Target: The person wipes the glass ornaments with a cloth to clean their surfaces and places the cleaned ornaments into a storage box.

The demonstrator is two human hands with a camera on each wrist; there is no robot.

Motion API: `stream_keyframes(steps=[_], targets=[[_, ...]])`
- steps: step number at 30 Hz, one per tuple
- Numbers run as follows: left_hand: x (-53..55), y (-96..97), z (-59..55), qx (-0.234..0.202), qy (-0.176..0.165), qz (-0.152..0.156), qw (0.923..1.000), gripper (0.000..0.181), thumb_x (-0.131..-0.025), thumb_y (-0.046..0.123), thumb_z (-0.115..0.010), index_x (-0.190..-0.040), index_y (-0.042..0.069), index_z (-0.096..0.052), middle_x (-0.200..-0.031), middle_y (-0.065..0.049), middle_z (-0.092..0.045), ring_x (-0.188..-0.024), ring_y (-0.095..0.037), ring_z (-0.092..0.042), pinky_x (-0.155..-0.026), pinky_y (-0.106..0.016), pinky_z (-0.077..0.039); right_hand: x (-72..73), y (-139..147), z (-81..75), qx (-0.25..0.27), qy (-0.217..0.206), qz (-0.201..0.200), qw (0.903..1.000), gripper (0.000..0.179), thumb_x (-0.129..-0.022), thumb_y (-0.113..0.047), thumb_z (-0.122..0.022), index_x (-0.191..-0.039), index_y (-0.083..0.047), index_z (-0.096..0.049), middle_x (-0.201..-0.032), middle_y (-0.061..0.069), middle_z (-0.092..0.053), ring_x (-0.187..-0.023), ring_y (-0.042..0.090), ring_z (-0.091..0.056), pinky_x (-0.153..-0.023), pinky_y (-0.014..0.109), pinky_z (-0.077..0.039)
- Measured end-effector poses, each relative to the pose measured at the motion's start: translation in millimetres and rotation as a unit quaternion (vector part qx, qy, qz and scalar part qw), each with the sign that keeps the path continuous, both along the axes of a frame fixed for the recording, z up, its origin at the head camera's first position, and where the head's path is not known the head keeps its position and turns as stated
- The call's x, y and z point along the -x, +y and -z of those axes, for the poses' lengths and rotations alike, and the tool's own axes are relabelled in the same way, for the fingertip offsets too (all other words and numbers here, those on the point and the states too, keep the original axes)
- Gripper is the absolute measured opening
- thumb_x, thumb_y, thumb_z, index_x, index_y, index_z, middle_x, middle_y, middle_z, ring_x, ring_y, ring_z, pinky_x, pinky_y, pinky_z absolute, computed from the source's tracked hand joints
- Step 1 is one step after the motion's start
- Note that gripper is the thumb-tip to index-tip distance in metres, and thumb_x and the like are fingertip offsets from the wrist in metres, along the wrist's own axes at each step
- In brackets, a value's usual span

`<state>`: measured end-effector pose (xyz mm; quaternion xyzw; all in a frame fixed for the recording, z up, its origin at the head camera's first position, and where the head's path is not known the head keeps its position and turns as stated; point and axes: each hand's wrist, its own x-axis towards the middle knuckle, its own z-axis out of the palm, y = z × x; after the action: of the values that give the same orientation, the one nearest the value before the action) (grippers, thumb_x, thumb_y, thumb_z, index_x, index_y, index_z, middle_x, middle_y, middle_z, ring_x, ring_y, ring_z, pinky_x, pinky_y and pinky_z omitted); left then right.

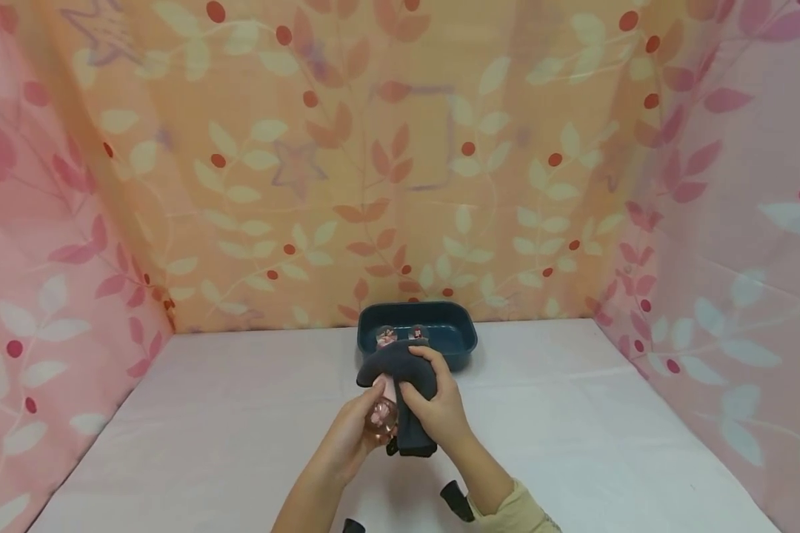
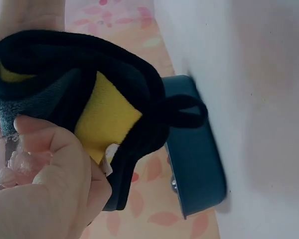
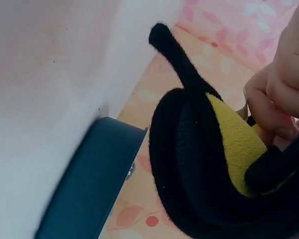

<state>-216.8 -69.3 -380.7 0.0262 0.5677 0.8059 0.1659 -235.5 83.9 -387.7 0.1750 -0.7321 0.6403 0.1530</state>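
My left hand (image 1: 348,437) grips a clear snow globe (image 1: 381,418) with pink figures inside. A small pale part of the globe shows above the ball, next to the cloth. A dark grey cloth (image 1: 400,361) hangs folded from my right hand (image 1: 445,406), which pinches it between thumb and fingers. The cloth is draped beside and over the globe's upper end. In the left wrist view the cloth shows a yellow inner side (image 2: 109,117), black edging and a hanging loop (image 2: 188,111). Whether the cloth touches the globe's ball is hidden.
Behind the hands a dark teal bin (image 1: 463,326) stands against the patterned curtain (image 1: 427,222). Two more snow globes sit inside it, one at left (image 1: 386,337) and one in the middle (image 1: 418,333). A white cloth-covered table (image 1: 240,422) lies beneath, with pink curtains at both sides.
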Motion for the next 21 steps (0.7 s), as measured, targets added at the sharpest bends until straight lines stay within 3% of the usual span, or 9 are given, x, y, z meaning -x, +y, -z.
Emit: stream_keyframes(steps=[4, 10, 13, 18, 21], targets=[[1.9, 1.2, 2.5, -0.021, -0.008, 0.008, 0.9997, 0.032, -0.100, 0.039, -0.050, -0.086, 0.013, -0.063, -0.072, 0.003, -0.058, -0.066, -0.013, -0.055, -0.067, -0.029, -0.042, 5.1, 2.7, 0.6, 0.015, -0.007, 0.020, 0.9997, 0.044, -0.087, -0.001, -0.062, -0.129, -0.010, -0.053, -0.136, 0.015, -0.048, -0.111, 0.033, -0.054, -0.088, 0.039, -0.050], [3.3, -0.4, 5.7, -0.009, -0.006, 0.014, 0.9998, 0.049, -0.102, 0.043, -0.043, -0.123, -0.001, -0.052, -0.086, -0.002, -0.061, -0.072, -0.014, -0.060, -0.069, -0.030, -0.043, 8.4, 7.6, -0.2, 0.082, -0.052, 0.026, 0.9950, 0.044, -0.089, 0.000, -0.061, -0.131, -0.008, -0.049, -0.135, 0.014, -0.047, -0.109, 0.030, -0.056, -0.084, 0.030, -0.051], [3.3, -1.7, 6.2, 0.002, -0.001, 0.003, 1.0000, 0.057, -0.103, 0.046, -0.037, -0.132, -0.003, -0.044, -0.092, -0.002, -0.062, -0.078, -0.015, -0.062, -0.071, -0.031, -0.041, 6.9, 9.9, -0.9, 0.110, -0.061, 0.024, 0.9918, 0.046, -0.090, -0.002, -0.061, -0.134, -0.007, -0.046, -0.136, 0.015, -0.043, -0.106, 0.029, -0.056, -0.081, 0.029, -0.052], [4.2, -1.6, 5.1, -0.012, -0.005, -0.014, 0.9998, 0.057, -0.103, 0.049, -0.036, -0.131, 0.000, -0.045, -0.095, -0.002, -0.064, -0.078, -0.014, -0.062, -0.070, -0.030, -0.037, 1.2, 11.9, -0.6, 0.106, -0.037, 0.000, 0.9937, 0.049, -0.091, -0.002, -0.058, -0.137, -0.007, -0.042, -0.139, 0.015, -0.038, -0.106, 0.027, -0.055, -0.080, 0.029, -0.052], [4.8, 0.6, 3.3, -0.045, -0.015, -0.011, 0.9988, 0.050, -0.103, 0.048, -0.038, -0.124, 0.004, -0.049, -0.089, 0.000, -0.060, -0.073, -0.012, -0.056, -0.068, -0.029, -0.037, -2.8, 10.8, 1.2, 0.060, 0.009, -0.025, 0.9979, 0.049, -0.091, -0.001, -0.057, -0.137, -0.007, -0.043, -0.139, 0.018, -0.041, -0.108, 0.028, -0.053, -0.083, 0.030, -0.051]])
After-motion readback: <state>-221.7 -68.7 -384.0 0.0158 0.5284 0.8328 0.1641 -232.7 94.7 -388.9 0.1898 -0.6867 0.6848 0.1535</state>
